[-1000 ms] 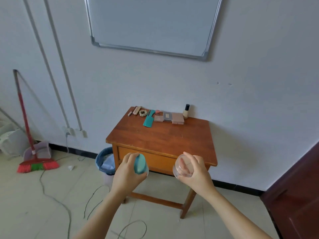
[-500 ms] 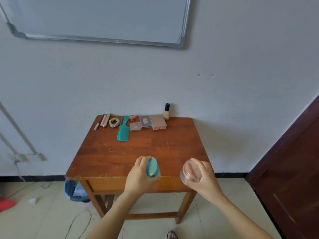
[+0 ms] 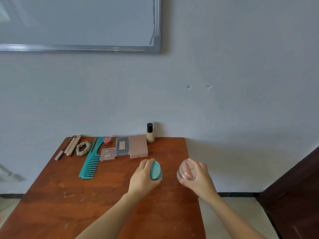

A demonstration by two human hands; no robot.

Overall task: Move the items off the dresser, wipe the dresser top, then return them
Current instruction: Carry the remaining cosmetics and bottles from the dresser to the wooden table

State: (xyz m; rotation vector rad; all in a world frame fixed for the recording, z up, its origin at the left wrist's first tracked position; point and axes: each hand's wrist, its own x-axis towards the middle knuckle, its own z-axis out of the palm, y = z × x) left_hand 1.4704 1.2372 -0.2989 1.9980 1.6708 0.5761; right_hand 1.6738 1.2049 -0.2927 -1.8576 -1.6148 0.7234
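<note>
Teal oval object [image 3: 155, 170]: it is gripped by the left hand [image 3: 143, 178], whose fingers are curled round it, over the right half of the brown wooden dresser top [image 3: 69, 195]; whether it touches the wood cannot be told.
Clear round plastic jar [image 3: 187, 171]: it is grasped by the right hand [image 3: 200, 180], with the fingers wrapped round its far side, at the dresser's right edge.
Back row: a teal wide-toothed comb [image 3: 91, 163] is laid with its teeth toward the viewer. A beige fabric scrunchie [image 3: 83, 148] and slim beige sticks [image 3: 71, 146] are seen to its left.
Compacts: a small red-lidded pot [image 3: 107, 140], a clear square compact [image 3: 107, 154], a dark rectangular palette [image 3: 122, 146] and a pink rectangular palette [image 3: 138, 146] are set close together to the right of the comb.
Bottle: a beige foundation bottle with a black cap [image 3: 149, 134] is stood upright against the wall, just beside the pink palette.
Surroundings: a metal-framed whiteboard [image 3: 77, 23] is mounted on the wall above, and a dark brown door [image 3: 296, 195] is seen at the right.
</note>
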